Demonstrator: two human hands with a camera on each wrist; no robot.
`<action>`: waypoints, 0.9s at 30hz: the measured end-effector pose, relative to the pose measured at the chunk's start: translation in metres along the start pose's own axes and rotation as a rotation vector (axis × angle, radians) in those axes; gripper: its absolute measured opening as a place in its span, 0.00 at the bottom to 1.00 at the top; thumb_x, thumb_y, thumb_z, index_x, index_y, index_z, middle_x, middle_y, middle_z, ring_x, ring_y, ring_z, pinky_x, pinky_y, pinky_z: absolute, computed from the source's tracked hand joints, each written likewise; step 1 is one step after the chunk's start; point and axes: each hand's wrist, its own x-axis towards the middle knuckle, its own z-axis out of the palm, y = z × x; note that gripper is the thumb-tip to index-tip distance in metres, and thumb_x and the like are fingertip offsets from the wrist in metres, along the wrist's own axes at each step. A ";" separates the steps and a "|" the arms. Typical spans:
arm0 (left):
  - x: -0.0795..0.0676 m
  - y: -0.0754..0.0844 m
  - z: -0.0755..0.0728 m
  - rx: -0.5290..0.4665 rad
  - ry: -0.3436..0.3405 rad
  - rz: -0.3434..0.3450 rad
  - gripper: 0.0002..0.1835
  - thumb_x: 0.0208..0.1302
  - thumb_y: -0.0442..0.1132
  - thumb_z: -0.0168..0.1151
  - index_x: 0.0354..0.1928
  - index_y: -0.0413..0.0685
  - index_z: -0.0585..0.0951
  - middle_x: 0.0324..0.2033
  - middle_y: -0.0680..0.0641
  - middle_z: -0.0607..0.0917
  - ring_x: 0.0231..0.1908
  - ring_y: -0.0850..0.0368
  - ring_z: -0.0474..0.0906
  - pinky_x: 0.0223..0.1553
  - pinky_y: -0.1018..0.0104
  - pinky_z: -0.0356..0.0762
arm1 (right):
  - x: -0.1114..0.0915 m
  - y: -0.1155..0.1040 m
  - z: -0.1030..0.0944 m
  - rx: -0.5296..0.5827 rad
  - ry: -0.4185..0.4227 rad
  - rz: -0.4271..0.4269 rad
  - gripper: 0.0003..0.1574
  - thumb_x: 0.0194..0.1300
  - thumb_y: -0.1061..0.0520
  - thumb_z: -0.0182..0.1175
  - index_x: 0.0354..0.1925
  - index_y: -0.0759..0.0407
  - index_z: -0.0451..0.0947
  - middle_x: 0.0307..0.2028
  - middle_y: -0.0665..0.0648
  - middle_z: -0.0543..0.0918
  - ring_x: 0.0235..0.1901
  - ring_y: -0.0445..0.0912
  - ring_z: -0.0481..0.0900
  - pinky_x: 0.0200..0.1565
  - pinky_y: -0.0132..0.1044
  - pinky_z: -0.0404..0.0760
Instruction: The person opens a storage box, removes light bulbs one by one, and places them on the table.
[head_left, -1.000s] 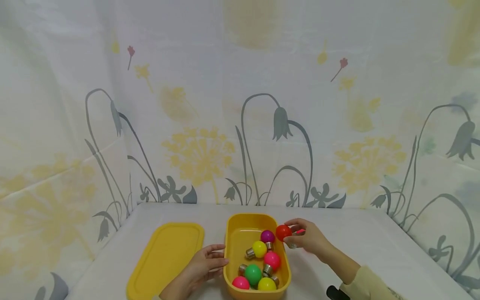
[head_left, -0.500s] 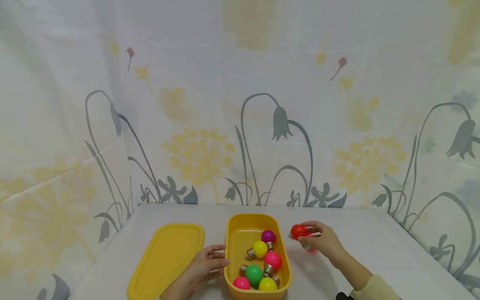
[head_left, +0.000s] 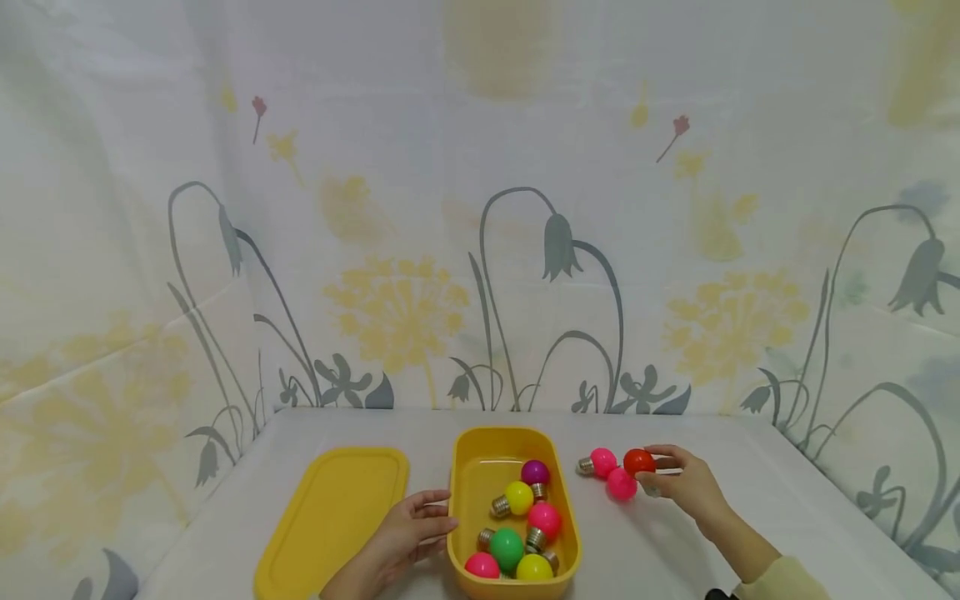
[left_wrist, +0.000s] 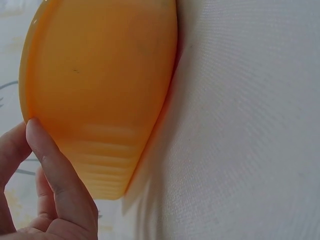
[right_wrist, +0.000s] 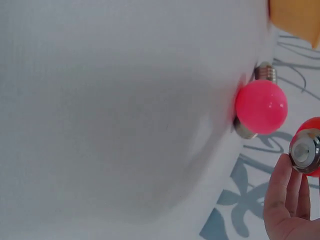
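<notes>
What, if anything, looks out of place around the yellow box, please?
Two pink bulbs lie loose on the table right of the yellow box, while six others sit inside it. The right hand holds a red bulb beside them.

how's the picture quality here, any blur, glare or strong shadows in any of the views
Head view: soft even light, sharp, only faint shadows by the yellow plastic box. Left wrist view: the box wall fills the frame, slightly soft, with a blurred shadow on the white cloth. Right wrist view: small highlights on the pink bulb; the red bulb by the right hand is cut off at the edge.
</notes>
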 end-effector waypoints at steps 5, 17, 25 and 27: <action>0.000 -0.001 0.000 -0.011 0.002 0.002 0.27 0.58 0.31 0.64 0.58 0.33 0.68 0.40 0.43 0.77 0.31 0.58 0.78 0.35 0.67 0.80 | 0.007 0.012 -0.008 0.007 0.015 0.023 0.36 0.58 0.57 0.64 0.59 0.73 0.64 0.49 0.74 0.72 0.39 0.54 0.77 0.39 0.40 0.81; -0.004 -0.003 0.001 -0.001 -0.004 0.003 0.27 0.59 0.31 0.64 0.58 0.32 0.68 0.40 0.43 0.77 0.31 0.58 0.78 0.35 0.67 0.80 | 0.025 0.035 -0.003 0.081 0.021 0.139 0.36 0.56 0.62 0.65 0.57 0.76 0.62 0.42 0.72 0.75 0.31 0.46 0.76 0.32 0.36 0.79; -0.002 0.000 0.001 -0.007 0.008 -0.017 0.27 0.58 0.31 0.64 0.59 0.32 0.68 0.41 0.42 0.77 0.31 0.58 0.78 0.35 0.67 0.80 | 0.030 0.036 -0.003 0.023 -0.041 0.207 0.38 0.55 0.60 0.65 0.58 0.76 0.61 0.46 0.74 0.70 0.30 0.47 0.75 0.32 0.35 0.78; -0.002 0.001 0.001 -0.005 0.012 -0.016 0.27 0.58 0.31 0.64 0.59 0.32 0.68 0.41 0.42 0.77 0.31 0.58 0.78 0.35 0.67 0.80 | 0.032 0.036 -0.004 0.013 -0.062 0.209 0.38 0.55 0.60 0.65 0.58 0.76 0.61 0.45 0.73 0.71 0.30 0.47 0.75 0.32 0.36 0.79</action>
